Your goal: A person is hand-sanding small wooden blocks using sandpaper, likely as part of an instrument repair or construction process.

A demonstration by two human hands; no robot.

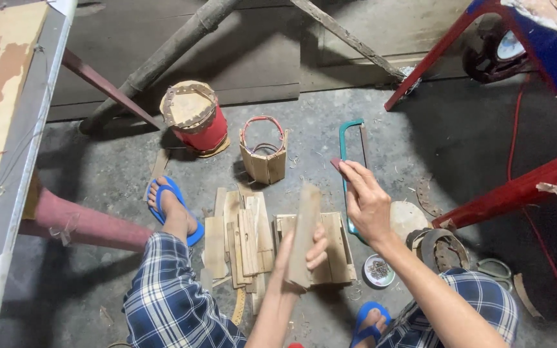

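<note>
The left hand (pixel 304 254) is closed around a wooden slat (pixel 303 232), which stands upright above the fingers. The right hand (pixel 365 200), just beside it, pinches a small reddish piece (pixel 336 164).

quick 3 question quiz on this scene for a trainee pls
1. True or false: the left hand holds a wooden slat upright.
2. What lies on the floor just beyond the right hand? A) hacksaw B) hammer C) paintbrush
3. What does the small white dish near the right knee hold?

Key:
1. True.
2. A, the green-framed hacksaw.
3. Small dark metal bits, probably nails.
</note>
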